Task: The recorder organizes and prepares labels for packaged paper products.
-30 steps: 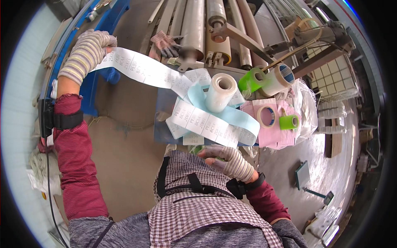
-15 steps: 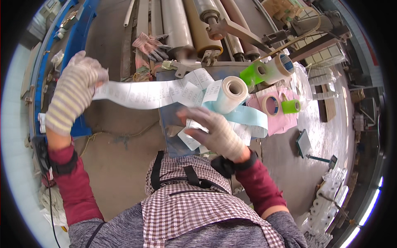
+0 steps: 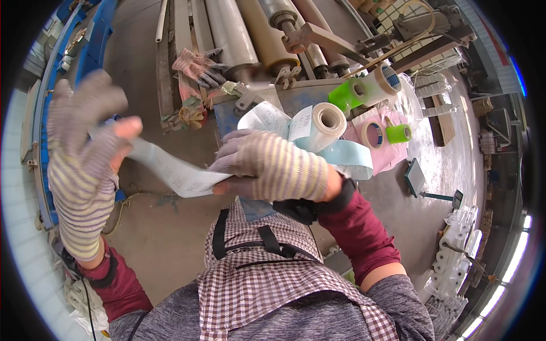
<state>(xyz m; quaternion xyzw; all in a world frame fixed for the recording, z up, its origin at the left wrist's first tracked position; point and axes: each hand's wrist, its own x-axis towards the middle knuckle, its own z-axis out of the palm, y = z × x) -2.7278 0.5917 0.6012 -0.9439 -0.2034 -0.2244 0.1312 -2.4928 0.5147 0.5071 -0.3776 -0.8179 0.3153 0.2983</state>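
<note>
- Two gloved hands hold one paper strip (image 3: 170,170) between them, stretched over the floor (image 3: 165,250) in front of the person's checked apron (image 3: 267,284).
- Left hand (image 3: 85,153) is raised at the strip's far end; its fingers are spread loosely, and the strip's end sits against the thumb, near the bare fingertip showing through the striped glove. Whether it truly pinches the paper I cannot tell, as the hand is blurred.
- Right hand (image 3: 273,167) is curled over, fingers closed down on the strip's near end, the paper coming out from under the fingertips toward the left. That looks like the firmer hold, likely keeping the strip taut.
- Between the hands the strip hangs clear of everything, slanting down from left hand to right.
- Just behind the right hand a white roll (image 3: 324,122) lies on a blue bench (image 3: 307,96), with loose pale blue and pink paper (image 3: 347,162) around it.
- Further right sit a tape roll (image 3: 372,133), a green core (image 3: 398,133) and a bigger roll with a green end (image 3: 364,91).
- Long metal rollers (image 3: 239,34) run away beyond the bench, a spare pair of gloves (image 3: 196,65) draped beside them.
</note>
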